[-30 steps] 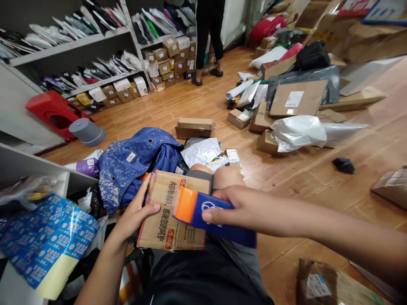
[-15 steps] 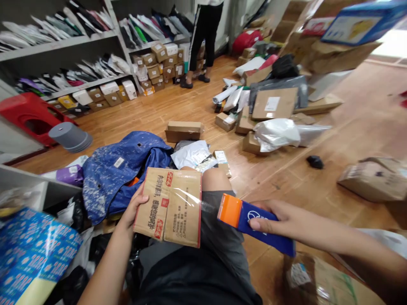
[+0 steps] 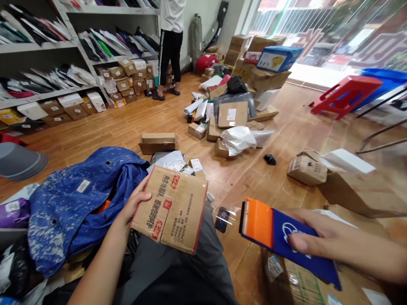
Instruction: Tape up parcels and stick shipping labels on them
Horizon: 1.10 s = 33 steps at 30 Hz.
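My left hand [image 3: 137,201] grips a cardboard box [image 3: 178,212] by its left edge, thumb on the top face. The box is tilted above my lap and carries red labels and dark printed characters. My right hand [image 3: 313,237] is wrapped round a blue and orange tape dispenser [image 3: 280,231], its serrated edge pointing left toward the box. A gap separates the dispenser from the box. Between them, a dark flat phone-like object [image 3: 222,219] shows lower down, with clear shiny film near it.
A blue tarp-like bag [image 3: 85,199] lies at left. Parcels [image 3: 232,114] are piled ahead on the wooden floor, and a large carton [image 3: 302,279] stands below my right hand. Shelves [image 3: 38,46] hold packages. A person [image 3: 170,51] stands near them. A red stool [image 3: 346,97] is at right.
The view has swung right, bringing the window and red stool into sight. My right hand and the tape dispenser have moved right, farther from the box. My left hand still grips the box.
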Each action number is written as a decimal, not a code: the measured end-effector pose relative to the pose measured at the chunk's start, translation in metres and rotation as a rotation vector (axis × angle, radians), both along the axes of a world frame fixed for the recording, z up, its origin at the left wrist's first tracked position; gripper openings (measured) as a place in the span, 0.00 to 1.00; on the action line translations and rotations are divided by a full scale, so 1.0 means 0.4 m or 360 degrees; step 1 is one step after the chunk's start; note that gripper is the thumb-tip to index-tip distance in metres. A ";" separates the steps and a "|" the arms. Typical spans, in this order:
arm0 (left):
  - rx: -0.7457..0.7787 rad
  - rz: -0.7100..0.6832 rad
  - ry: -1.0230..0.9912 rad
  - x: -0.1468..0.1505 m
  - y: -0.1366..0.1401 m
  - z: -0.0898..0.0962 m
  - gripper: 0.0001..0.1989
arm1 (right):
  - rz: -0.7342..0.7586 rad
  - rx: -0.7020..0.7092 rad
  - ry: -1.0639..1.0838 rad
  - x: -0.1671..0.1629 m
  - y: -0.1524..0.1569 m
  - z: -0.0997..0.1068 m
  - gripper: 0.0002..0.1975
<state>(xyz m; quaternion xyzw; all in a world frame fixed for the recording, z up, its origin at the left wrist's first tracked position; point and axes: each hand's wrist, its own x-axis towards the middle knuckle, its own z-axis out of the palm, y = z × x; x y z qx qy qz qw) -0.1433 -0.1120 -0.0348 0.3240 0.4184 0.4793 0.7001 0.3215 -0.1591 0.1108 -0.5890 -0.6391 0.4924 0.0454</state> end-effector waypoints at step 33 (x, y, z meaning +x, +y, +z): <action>0.2315 -0.0154 0.2391 -0.043 -0.118 -0.068 0.49 | -0.0048 -0.0303 0.1202 -0.154 0.066 -0.395 0.43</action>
